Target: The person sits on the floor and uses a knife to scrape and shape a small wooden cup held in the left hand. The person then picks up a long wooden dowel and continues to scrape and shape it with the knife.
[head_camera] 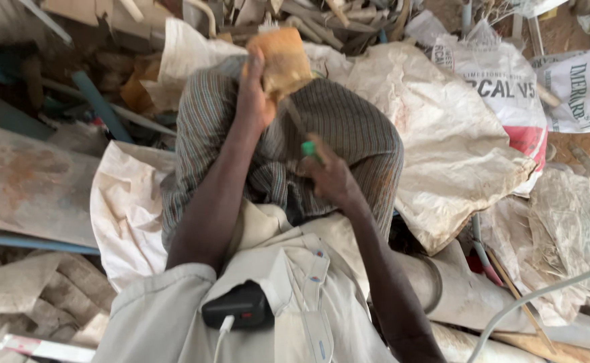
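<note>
You are seated among rubble and scrap, your knees in striped trousers (pixel 348 128) raised under your hands; the ground around you is reddish dirt (pixel 580 144) strewn with worn, dirty white woven sacks (pixel 443 128), and beyond your fingertips lies a heap of broken sticks and pipe offcuts (pixel 322 20); your left hand (pixel 254 94) has its fingers curled shut around the near edge of a tan wooden block (pixel 283 62), holding it upright over your knees; your right hand (pixel 332 176) is closed in a fist on the green handle of a thin-bladed tool (pixel 303 134), whose blade slants up from your knuckles to meet the lower edge of the block, just beside your left thumb; well to the right of your right fingers a white sack with black printing and a red patch (pixel 503 87) lies crumpled, and farther right another white printed sack (pixel 587 84) reaches the frame edge; below your right forearm a wide pale pipe (pixel 443 286) lies across the ground; to the left of your left hand a weathered flat board (pixel 26 181) slopes, with a blue pipe (pixel 96 101) beyond it; a black device with a white cable (pixel 238 308) sits clipped on your pale shirt.
</note>
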